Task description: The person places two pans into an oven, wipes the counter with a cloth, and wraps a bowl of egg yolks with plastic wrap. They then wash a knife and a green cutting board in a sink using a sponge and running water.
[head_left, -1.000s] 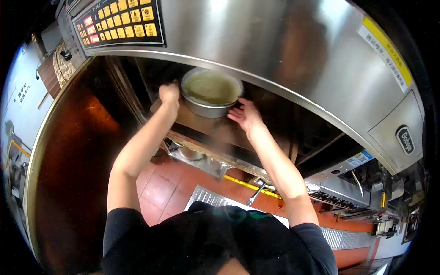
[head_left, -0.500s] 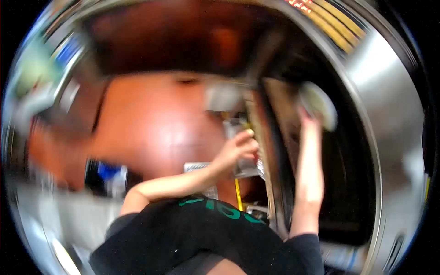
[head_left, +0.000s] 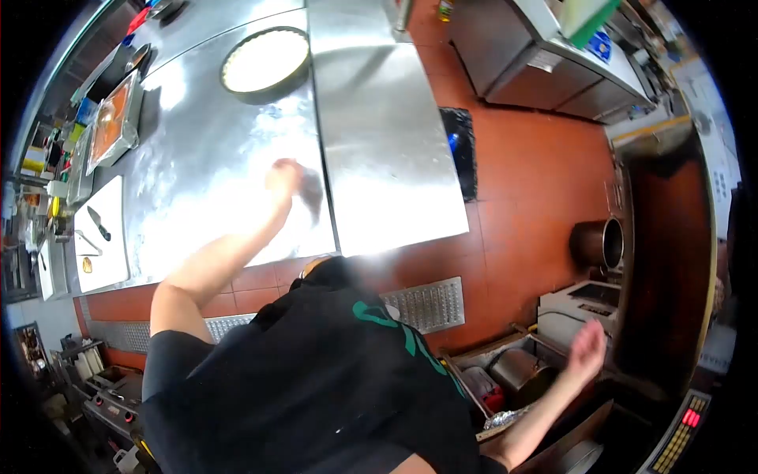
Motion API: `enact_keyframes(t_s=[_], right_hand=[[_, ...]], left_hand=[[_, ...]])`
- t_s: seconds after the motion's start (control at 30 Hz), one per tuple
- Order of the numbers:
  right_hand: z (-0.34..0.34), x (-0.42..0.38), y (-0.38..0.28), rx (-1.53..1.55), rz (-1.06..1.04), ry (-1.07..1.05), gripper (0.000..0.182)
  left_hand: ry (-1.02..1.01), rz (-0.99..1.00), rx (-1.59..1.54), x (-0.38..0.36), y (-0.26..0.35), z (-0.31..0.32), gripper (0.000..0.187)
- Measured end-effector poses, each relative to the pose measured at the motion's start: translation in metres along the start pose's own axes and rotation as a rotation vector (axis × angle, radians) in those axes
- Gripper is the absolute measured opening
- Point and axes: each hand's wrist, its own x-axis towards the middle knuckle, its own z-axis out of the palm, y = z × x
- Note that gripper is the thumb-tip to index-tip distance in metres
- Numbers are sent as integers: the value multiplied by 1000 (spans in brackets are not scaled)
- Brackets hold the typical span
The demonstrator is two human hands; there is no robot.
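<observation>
Overhead view of my two bare hands between a stainless-steel bench (head_left: 387, 142) and an oven. My left hand (head_left: 284, 178) extends over the bench, below the round pan (head_left: 266, 96) as seen in this view and well apart from it; motion blurs its fingers, so I cannot tell whether they are pressed together or curled, nor whether they touch the steel. The round pan lies flat on the bench, dark-rimmed, with a pale layer inside. My right hand (head_left: 587, 352) is raised at the opposite side, its fingers extended and loosely spread, though blurred, near the open oven door (head_left: 662, 237). At the lower right are the lit control panel (head_left: 681, 434) and, cut off by the frame edge, a metal pan (head_left: 580, 458) inside the oven. Along the far left of the bench lie a white cutting board (head_left: 103, 257) bearing a knife (head_left: 99, 224), and a film-wrapped tray (head_left: 114, 122) with orange contents. A cylindrical metal pot (head_left: 598, 243) stands beside the door on the red tiled floor (head_left: 521, 197); a perforated metal grate (head_left: 430, 306) is set nearer my dark shirt (head_left: 316, 371).
</observation>
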Motion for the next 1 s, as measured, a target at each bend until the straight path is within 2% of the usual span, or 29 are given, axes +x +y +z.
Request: enact_keyframes(t_s=[0.03, 0.07, 0.1, 0.13, 0.17, 0.2, 0.3, 0.4, 0.47, 0.53, 0.6, 0.67, 0.8, 0.9, 1.0], right_hand=[[73, 5, 48, -34, 108, -56, 32], [160, -10, 88, -194, 112, -68, 35], [192, 21, 119, -211, 335, -246, 37], [263, -8, 150, -440, 137, -544, 36], [292, 41, 200, -285, 383, -562, 36], [363, 28, 224, -426, 445, -530, 36], [511, 27, 324, -434, 455, -765, 35], [598, 18, 387, -536, 448, -781, 36], [625, 15, 416, -600, 420, -651, 37], [646, 17, 428, -604, 416, -617, 37], [656, 11, 429, -626, 430, -582, 37], [672, 1, 412, -600, 423, -805, 35], [667, -5, 421, -615, 301, -617, 29], [645, 0, 424, -516, 304, -697, 28], [611, -21, 390, -524, 310, -625, 29]], left_hand=[[200, -10, -220, 38, 7, -30, 19], [314, 15, 45, 99, -7, -57, 24], [168, -184, -221, 136, 1, -86, 29], [137, -210, -281, 183, -6, -111, 31], [104, -239, -344, 217, -9, -126, 33], [110, -245, -340, 236, -1, -135, 33], [-51, -224, -312, 291, 30, -159, 43], [-113, -282, -333, 327, 31, -146, 43], [-180, -269, -374, 333, 44, -144, 38], [-343, -243, -357, 347, 52, -140, 35], [-391, -274, -260, 345, 66, -148, 32], [-580, -241, -158, 330, 81, -157, 32], [-545, -229, -216, 307, 73, -154, 44], [-550, -229, -252, 283, 75, -158, 49], [-615, -153, -263, 245, 88, -161, 49]])
